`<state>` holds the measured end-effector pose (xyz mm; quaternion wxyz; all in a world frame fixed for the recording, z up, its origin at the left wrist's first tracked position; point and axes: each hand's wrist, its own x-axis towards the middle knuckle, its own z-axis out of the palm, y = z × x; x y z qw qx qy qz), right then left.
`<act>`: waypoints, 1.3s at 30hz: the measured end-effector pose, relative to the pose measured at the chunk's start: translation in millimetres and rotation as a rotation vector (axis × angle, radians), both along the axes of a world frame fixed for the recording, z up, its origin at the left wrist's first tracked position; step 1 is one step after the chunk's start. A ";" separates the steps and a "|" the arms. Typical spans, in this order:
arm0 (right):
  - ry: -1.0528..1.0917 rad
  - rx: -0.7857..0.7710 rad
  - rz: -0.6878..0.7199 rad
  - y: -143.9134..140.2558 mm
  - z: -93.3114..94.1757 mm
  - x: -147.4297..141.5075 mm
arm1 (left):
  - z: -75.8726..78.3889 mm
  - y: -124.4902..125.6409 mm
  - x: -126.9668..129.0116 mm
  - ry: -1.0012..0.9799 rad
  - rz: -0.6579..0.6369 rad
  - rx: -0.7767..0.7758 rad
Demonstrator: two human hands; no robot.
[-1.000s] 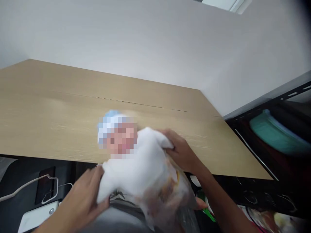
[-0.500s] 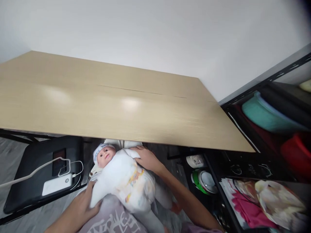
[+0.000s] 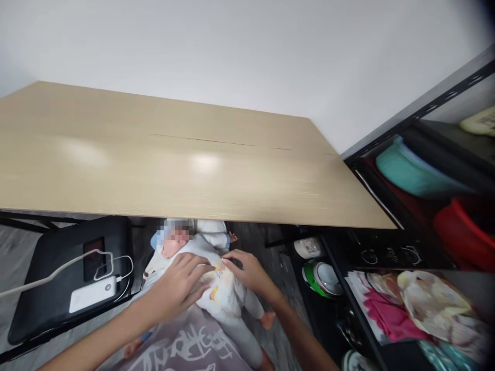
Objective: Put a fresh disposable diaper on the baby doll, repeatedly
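Observation:
A baby doll [image 3: 204, 247] in a light long-sleeved outfit lies on my lap, its capped head to the upper left and bare feet toward the lower right. A white diaper-like garment with yellow and orange prints [image 3: 221, 291] covers its middle. My left hand [image 3: 187, 281] rests on the doll's belly, fingers spread, the thumb apart. At the other side of the waist, my right hand [image 3: 245, 269] bends thumb and fingers together on the cloth by the garment's upper edge. Its fingertips partly hide what they pinch.
A wooden table [image 3: 193, 180] stands just ahead, its front edge above the doll's head. On the left a black stool [image 3: 42, 278] bears a white power bank [image 3: 93, 294] with cables. To the right is a black shelf rack with a teal basin [image 3: 419, 172], a red basin [image 3: 464, 232] and cloths [image 3: 390, 314].
My left hand has moved from the doll's arm up onto its belly. My right hand has come down from the doll's shoulder to its waist. The doll's head has turned slightly.

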<state>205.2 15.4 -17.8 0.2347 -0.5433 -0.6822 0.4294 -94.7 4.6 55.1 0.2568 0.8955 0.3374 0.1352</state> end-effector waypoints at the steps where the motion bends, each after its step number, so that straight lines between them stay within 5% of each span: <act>1: 0.001 0.023 -0.012 -0.1 -3.7 -0.7 | -3.0 8.1 12.2 -0.030 -0.067 -0.032; 8: -0.101 0.107 -0.164 13.6 -33.1 13.2 | -24.7 18.4 26.6 -0.071 -0.103 -0.157; 15: 0.026 0.018 0.072 21.4 -4.6 9.9 | -28.3 21.8 25.1 -0.064 -0.062 -0.156; 21: -0.053 0.141 0.059 10.1 -4.4 2.7 | -34.3 23.7 36.4 -0.061 -0.034 -0.184; 24: -0.065 0.180 0.029 13.8 -21.0 7.0 | -27.8 23.4 37.1 -0.048 -0.038 -0.209; 29: -0.147 0.228 -0.111 33.3 -40.8 20.7 | 5.1 17.2 7.0 -0.115 -0.102 -0.414; 31: -0.136 0.256 -0.086 36.3 -34.2 15.7 | 13.9 10.8 -9.4 -0.112 -0.179 -0.498; 34: -0.033 0.299 0.160 29.4 -8.3 -6.7 | 12.6 -1.6 -23.4 -0.090 -0.269 -0.566; 36: -0.009 0.299 0.333 19.3 11.9 -20.2 | 6.5 -8.2 -23.1 -0.101 -0.269 -0.571; 39: -0.094 0.245 0.385 -0.5 34.8 -14.7 | -1.0 -9.8 -10.6 -0.129 -0.214 -0.493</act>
